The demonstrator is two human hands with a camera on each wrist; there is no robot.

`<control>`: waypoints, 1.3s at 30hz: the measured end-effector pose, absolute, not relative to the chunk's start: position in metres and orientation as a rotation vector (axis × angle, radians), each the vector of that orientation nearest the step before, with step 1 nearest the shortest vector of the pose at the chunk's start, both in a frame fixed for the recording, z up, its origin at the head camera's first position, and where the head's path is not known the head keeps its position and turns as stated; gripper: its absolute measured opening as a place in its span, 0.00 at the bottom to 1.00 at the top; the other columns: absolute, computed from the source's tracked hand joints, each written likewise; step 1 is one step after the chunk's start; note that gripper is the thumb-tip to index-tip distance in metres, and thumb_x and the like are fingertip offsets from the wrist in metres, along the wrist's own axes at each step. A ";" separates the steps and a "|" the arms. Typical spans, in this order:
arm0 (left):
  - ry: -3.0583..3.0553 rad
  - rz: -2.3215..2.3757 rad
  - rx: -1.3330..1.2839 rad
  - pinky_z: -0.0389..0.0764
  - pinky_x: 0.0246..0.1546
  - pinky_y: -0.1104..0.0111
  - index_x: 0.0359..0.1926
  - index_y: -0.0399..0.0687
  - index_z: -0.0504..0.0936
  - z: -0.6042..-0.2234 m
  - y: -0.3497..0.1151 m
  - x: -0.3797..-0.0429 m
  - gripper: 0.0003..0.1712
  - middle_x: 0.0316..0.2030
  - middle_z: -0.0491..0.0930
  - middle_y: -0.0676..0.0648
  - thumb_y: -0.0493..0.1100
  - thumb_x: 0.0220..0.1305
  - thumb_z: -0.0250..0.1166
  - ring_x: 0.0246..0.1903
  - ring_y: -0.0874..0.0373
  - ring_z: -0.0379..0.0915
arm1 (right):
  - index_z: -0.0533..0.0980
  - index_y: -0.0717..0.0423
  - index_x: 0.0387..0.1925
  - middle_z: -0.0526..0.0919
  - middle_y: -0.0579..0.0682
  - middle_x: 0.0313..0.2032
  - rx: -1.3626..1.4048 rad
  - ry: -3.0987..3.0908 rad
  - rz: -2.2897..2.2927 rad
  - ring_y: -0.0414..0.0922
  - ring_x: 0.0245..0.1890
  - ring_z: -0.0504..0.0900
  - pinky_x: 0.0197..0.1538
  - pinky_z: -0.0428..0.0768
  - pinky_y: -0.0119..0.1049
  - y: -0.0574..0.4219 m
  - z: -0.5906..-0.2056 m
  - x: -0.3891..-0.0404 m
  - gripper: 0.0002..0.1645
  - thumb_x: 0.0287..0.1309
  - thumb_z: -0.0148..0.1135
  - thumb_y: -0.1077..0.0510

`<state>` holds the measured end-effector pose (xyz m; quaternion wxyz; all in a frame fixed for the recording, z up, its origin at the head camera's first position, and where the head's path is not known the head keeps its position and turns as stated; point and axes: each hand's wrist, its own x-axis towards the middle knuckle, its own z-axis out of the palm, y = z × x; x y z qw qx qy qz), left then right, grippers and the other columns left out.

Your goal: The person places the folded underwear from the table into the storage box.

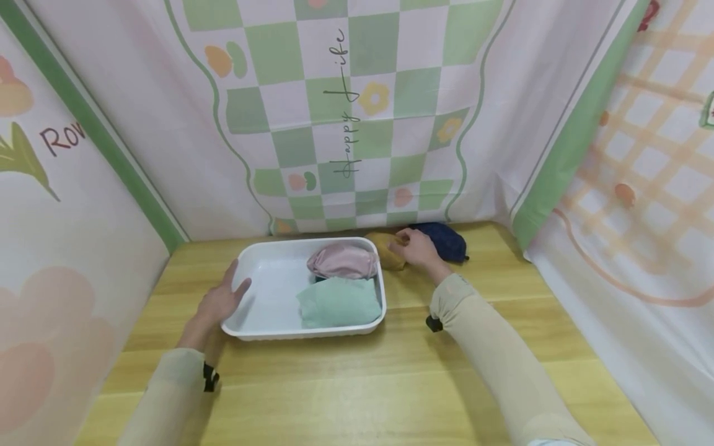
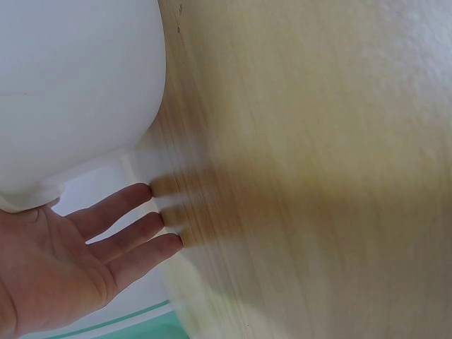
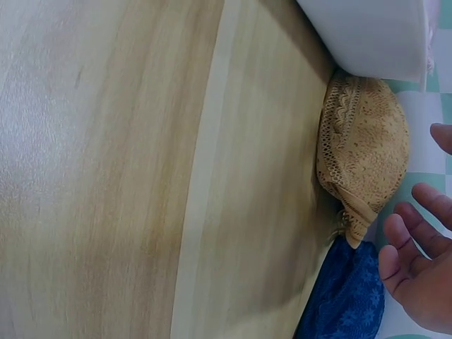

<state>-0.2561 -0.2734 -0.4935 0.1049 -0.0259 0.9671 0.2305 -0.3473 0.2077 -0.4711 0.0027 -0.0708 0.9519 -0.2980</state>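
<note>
A white tray [image 1: 268, 334] lies on the wooden table. At its left rim is my left hand [image 1: 219, 303], the thumb over the edge; in the left wrist view the other fingers [image 2: 134, 229] stretch out straight below the rim. Behind the tray's right corner lies a folded mustard-yellow lace bra [image 3: 367, 134]. My right hand [image 1: 415, 248] is over it in the head view, and the right wrist view has the loosely bent fingers beside it, with nothing between them. A folded navy lace bra [image 1: 444, 240] touches the yellow one's end.
Inside the tray's right half sit a folded pink satin garment [image 1: 343, 261] and a folded mint-green garment [image 1: 340, 302]. A printed checked cloth [image 1: 374, 155] hangs along the table's back edge, and more curtains [image 1: 83, 248] close off both sides.
</note>
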 end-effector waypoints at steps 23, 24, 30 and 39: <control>2.846 0.702 -0.084 0.71 0.59 0.35 0.78 0.60 0.23 -0.498 -0.274 -0.258 0.49 0.71 0.55 0.23 0.76 0.70 0.29 0.62 0.20 0.64 | 0.67 0.57 0.69 0.72 0.65 0.62 -0.161 2.989 -0.703 0.64 0.63 0.71 0.67 0.72 0.56 0.207 -0.492 -0.363 0.49 0.54 0.66 0.34; 2.846 0.706 -0.088 0.71 0.60 0.35 0.79 0.60 0.23 -0.498 -0.274 -0.258 0.49 0.72 0.55 0.24 0.77 0.70 0.29 0.63 0.21 0.64 | 0.66 0.57 0.70 0.72 0.65 0.62 -0.157 2.988 -0.699 0.64 0.63 0.71 0.67 0.72 0.57 0.207 -0.492 -0.363 0.50 0.54 0.66 0.33; 2.859 0.697 -0.080 0.70 0.60 0.35 0.79 0.59 0.24 -0.499 -0.275 -0.259 0.49 0.72 0.56 0.25 0.77 0.70 0.29 0.63 0.21 0.64 | 0.61 0.57 0.73 0.67 0.67 0.67 -0.144 2.971 -0.611 0.66 0.67 0.66 0.68 0.70 0.58 0.207 -0.495 -0.367 0.57 0.50 0.68 0.31; 2.859 0.689 -0.087 0.70 0.60 0.35 0.80 0.56 0.27 -0.497 -0.276 -0.261 0.50 0.72 0.56 0.25 0.77 0.70 0.28 0.63 0.21 0.64 | 0.60 0.58 0.74 0.68 0.69 0.67 -0.167 2.968 -0.510 0.68 0.66 0.67 0.66 0.71 0.61 0.202 -0.499 -0.369 0.59 0.51 0.66 0.29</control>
